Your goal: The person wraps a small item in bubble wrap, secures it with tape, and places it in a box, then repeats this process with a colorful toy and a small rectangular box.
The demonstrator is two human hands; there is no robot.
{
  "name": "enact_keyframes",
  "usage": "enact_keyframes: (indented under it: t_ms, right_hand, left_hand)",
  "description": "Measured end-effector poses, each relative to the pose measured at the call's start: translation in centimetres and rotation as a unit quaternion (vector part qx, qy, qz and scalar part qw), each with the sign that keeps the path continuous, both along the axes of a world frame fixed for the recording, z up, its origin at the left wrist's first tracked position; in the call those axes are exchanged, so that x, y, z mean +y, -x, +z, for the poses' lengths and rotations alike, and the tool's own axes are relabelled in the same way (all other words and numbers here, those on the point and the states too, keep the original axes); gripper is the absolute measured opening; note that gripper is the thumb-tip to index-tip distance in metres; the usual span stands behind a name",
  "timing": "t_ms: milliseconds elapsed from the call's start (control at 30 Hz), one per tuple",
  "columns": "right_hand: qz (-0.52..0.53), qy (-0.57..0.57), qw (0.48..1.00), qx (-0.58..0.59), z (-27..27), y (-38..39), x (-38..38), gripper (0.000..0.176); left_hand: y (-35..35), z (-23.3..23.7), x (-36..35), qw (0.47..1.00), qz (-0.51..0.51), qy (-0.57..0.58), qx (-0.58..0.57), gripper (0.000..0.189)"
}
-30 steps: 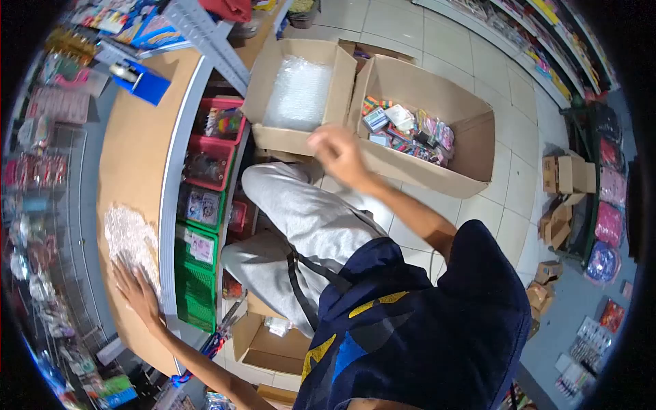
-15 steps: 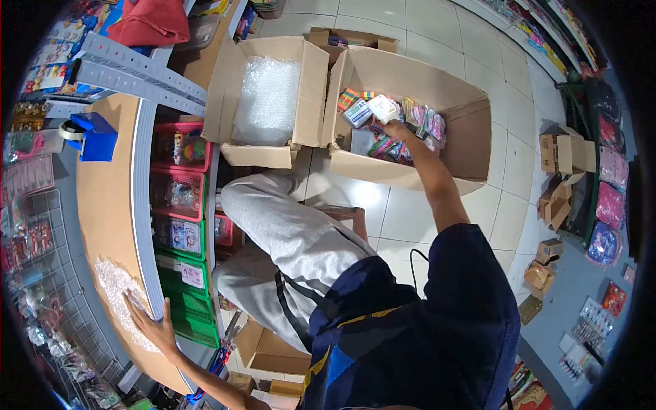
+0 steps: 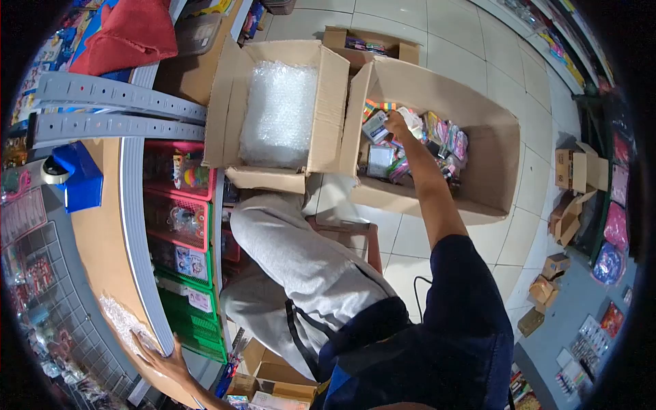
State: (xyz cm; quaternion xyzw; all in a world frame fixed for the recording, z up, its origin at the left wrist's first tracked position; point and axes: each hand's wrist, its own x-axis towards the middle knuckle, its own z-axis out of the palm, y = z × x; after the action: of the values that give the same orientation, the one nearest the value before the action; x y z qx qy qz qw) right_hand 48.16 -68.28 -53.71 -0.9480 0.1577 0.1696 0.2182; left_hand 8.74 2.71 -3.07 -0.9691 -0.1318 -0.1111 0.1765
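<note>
One spread left hand point(image 3: 164, 359) rests on one bubble-wrap sheet point(image 3: 121, 318); one right hand point(image 3: 397, 126), grip unclear, reaches into one carton point(image 3: 493, 154).

Partly lost to view
At one o'clock, the right hand point(image 3: 395, 126) hides whatever lies under it; at ten, the top edge crops the red cloth point(image 3: 130, 37); at four, print on the packets point(image 3: 593, 331) is unreadably tiny.
</note>
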Motion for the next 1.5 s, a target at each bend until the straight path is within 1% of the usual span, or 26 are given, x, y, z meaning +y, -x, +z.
enact_keyframes:
  t_ms: [33, 67, 100, 167, 200, 300, 367, 433, 500, 567, 600, 700, 733, 833, 900, 967, 1000, 1100, 1133, 1267, 1300, 1333, 1367, 1400, 1433, 1500]
  right_hand:
    - [-0.022, 0.01, 1.0, 0.0, 0.0, -0.7, 0.1, 0.019]
    - [-0.048, 0.045, 0.997, -0.031, -0.2, -0.7, 0.3, 0.028]
    - [-0.074, 0.08, 0.992, -0.061, -0.1, -0.6, 0.6, 0.04]
    - [-0.122, 0.063, 0.99, 0.041, 1.2, -1.7, 0.9, 0.053]
    - [-0.127, 0.06, 0.989, 0.048, 0.9, -2.1, 1.0, 0.056]
    - [-0.138, 0.064, 0.986, 0.067, 0.8, -2.3, 1.2, 0.065]
    - [-0.133, 0.078, 0.985, 0.075, 2.2, -2.2, 1.7, 0.073]
    - [-0.103, 0.099, 0.987, 0.074, 1.9, -1.9, 1.8, 0.067]
    - [-0.046, 0.138, 0.987, 0.072, 1.9, -1.0, 1.4, 0.06]
    - [-0.024, 0.197, 0.98, 0.007, -1.7, -0.6, 0.8, 0.053]
    - [-0.011, 0.226, 0.974, -0.024, -1.9, -0.2, 1.0, 0.049]
    - [0.057, 0.17, 0.984, 0.016, -0.4, 0.6, 0.1, 0.052]
    - [0.047, 0.138, 0.989, 0.027, 0.8, 0.5, 0.2, 0.054]
    - [-0.073, 0.001, 0.995, 0.071, 3.4, -0.4, -0.2, 0.047]
    - [-0.135, -0.109, 0.985, 0.001, 3.3, 0.1, -1.6, 0.039]
    - [-0.191, -0.217, 0.955, -0.065, 2.2, 1.2, -3.4, 0.032]
    - [-0.288, -0.334, 0.896, -0.053, 3.5, 2.1, -2.8, 0.029]
    - [-0.22, -0.338, 0.914, -0.043, 5.8, 3.4, -2.9, 0.03]
    - [-0.208, -0.332, 0.92, -0.019, 6.5, 3.5, -2.9, 0.037]
    - [-0.232, -0.374, 0.895, -0.079, 6.3, 3.5, -1.0, 0.055]
    - [-0.14, -0.319, 0.937, 0.032, 6.0, 2.6, -1.0, 0.055]
    - [-0.046, -0.257, 0.955, 0.144, 5.5, 1.3, -1.1, 0.055]
    - [0.049, -0.189, 0.948, 0.253, 4.8, 0.7, -1.3, 0.055]
    - [0.093, -0.013, 0.951, 0.293, 6.4, 0.2, 1.2, 0.056]
    - [0.065, 0.002, 0.981, 0.183, 6.0, 0.2, 2.2, 0.056]
    - [0.024, 0.019, 0.998, 0.048, 4.2, -1.3, 3.7, 0.055]
  left_hand:
    - [-0.3, 0.1, -0.1, 1.0, -0.002, 0.004, 0.0, 0.098]
    - [-0.2, 0.3, -0.4, 0.998, 0.013, -0.048, 0.028, 0.095]
    - [-0.5, 0.7, -0.7, 0.999, 0.014, -0.04, 0.029, 0.095]
    - [-0.6, 0.9, -1.3, 0.999, 0.017, -0.022, 0.031, 0.096]
    - [-0.6, 0.7, -1.1, 1.0, 0.007, -0.003, 0.017, 0.098]
    - [-0.2, 0.7, -1.2, 0.997, 0.068, 0.006, 0.031, 0.099]
    - [-1.1, 1.5, -2.3, 0.994, 0.095, -0.021, 0.056, 0.099]
    - [-0.8, 1.6, -2.1, 0.991, 0.096, -0.055, 0.077, 0.098]
    - [-0.3, 1.6, -1.7, 0.992, 0.09, -0.043, 0.072, 0.097]
    - [-0.3, 1.3, -1.2, 0.993, 0.081, -0.04, 0.071, 0.096]
    - [-0.4, 1.5, -1.2, 0.993, 0.077, -0.045, 0.077, 0.096]
    - [-1.3, 2.0, -2.5, 0.988, 0.1, -0.066, 0.095, 0.095]
    - [-1.5, 2.1, -3.2, 0.986, 0.115, -0.073, 0.099, 0.095]
    - [-0.2, 1.3, -1.3, 0.992, 0.073, -0.064, 0.083, 0.095]
    - [0.2, 0.2, 0.0, 0.998, 0.031, -0.034, 0.04, 0.096]
    - [0.9, -0.4, 1.2, 0.999, 0.01, -0.022, 0.023, 0.097]
    - [1.1, -0.8, 1.8, 0.999, 0.012, -0.025, 0.023, 0.098]
    - [2.0, -1.3, 2.4, 0.998, 0.038, -0.049, 0.032, 0.098]
    - [2.0, -1.3, 2.4, 0.996, 0.049, -0.059, 0.035, 0.098]
    - [0.6, -0.8, 0.4, 0.999, 0.033, -0.029, 0.017, 0.095]
    - [0.6, -0.6, 0.2, 0.999, 0.033, -0.023, 0.017, 0.095]
    - [0.4, -0.5, 0.3, 0.999, 0.031, -0.017, 0.017, 0.094]
    - [0.4, -0.5, 0.5, 0.999, 0.027, -0.013, 0.017, 0.094]
    - [0.6, -0.4, 0.8, 1.0, 0.024, -0.008, 0.018, 0.094]
    - [0.8, -0.5, 1.0, 1.0, 0.022, -0.003, 0.02, 0.094]
    - [0.6, 0.0, 0.3, 0.998, 0.018, -0.041, 0.04, 0.098]
